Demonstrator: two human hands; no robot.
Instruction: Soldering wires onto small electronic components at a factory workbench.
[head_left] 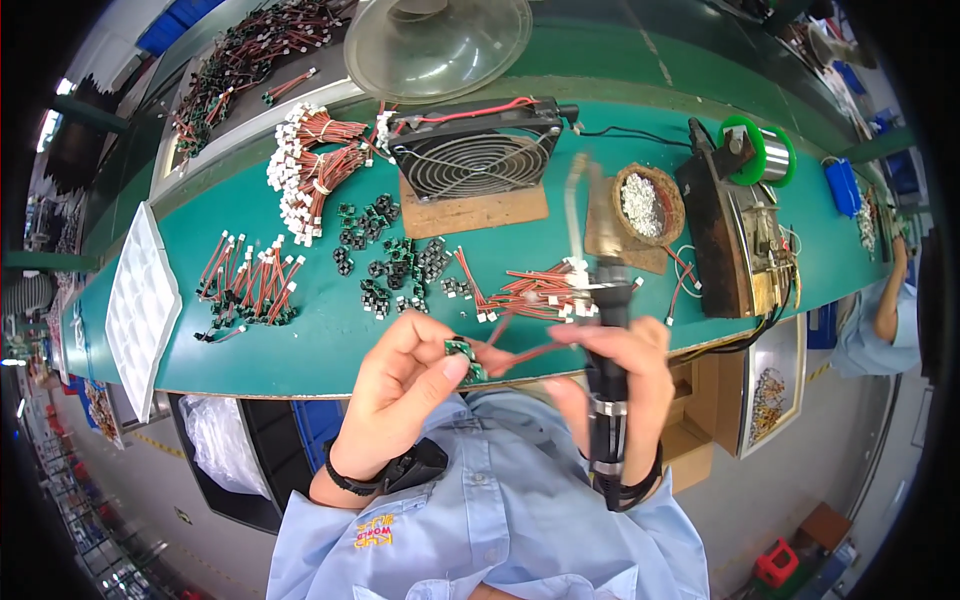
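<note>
My left hand (395,390) is closed, pinching a small green circuit board (458,348) between thumb and fingers, just above the bench's near edge. My right hand (645,375) grips a black-handled soldering iron (607,385), held upright and blurred by motion. A reddish wire (538,353) runs between the two hands; whether it is joined to the board I cannot tell. Beyond my right hand lies a pile of red-brown wires with white plugs (545,290). Small green boards with black parts (395,265) are heaped beyond my left hand.
A caged fan (475,165) stands on a wooden board at the back. To its right are a bowl of white bits (645,205), a dark boxy machine (715,240) and a green solder spool (757,152). Finished-looking wired boards (250,285) and a white tray (143,310) lie left. Another person's arm (890,290) shows far right.
</note>
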